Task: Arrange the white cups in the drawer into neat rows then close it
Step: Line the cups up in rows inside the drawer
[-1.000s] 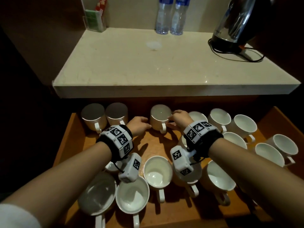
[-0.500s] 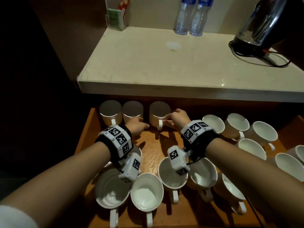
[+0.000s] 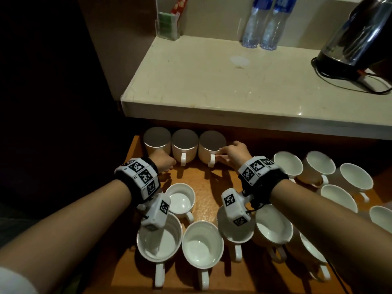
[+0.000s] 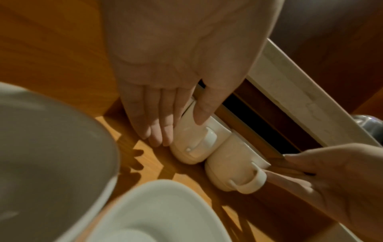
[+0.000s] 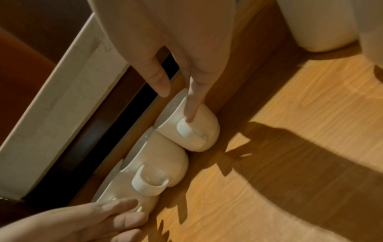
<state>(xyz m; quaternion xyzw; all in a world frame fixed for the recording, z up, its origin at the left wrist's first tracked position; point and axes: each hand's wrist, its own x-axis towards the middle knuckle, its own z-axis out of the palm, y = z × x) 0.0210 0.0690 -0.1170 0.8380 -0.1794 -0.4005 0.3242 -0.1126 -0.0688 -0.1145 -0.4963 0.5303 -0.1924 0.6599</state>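
Three white cups stand in a tight row at the back left of the wooden drawer (image 3: 203, 183), handles toward me: first cup (image 3: 157, 141), middle cup (image 3: 184, 145), third cup (image 3: 212, 145). My left hand (image 3: 164, 163) lies with straight fingers (image 5: 120, 208) against the front of the first cup and covers its handle. In the left wrist view its thumb rests on the middle cup (image 4: 194, 144). My right hand (image 3: 229, 152) touches the third cup (image 5: 186, 131): the index finger lies straight along its side to the handle, and the thumb hovers over the rim.
Several loose cups sit at the drawer's front (image 3: 202, 245) and in a scattered cluster on the right (image 3: 320, 166). A pale countertop (image 3: 212, 81) overhangs the back row, with a kettle (image 3: 356, 39), two water bottles (image 3: 261, 24) and a sachet holder (image 3: 167, 24) on it.
The third cup has slid left until it touches the middle cup. My left hand has moved left from the gap to the first cup. The view has shifted leftwards.
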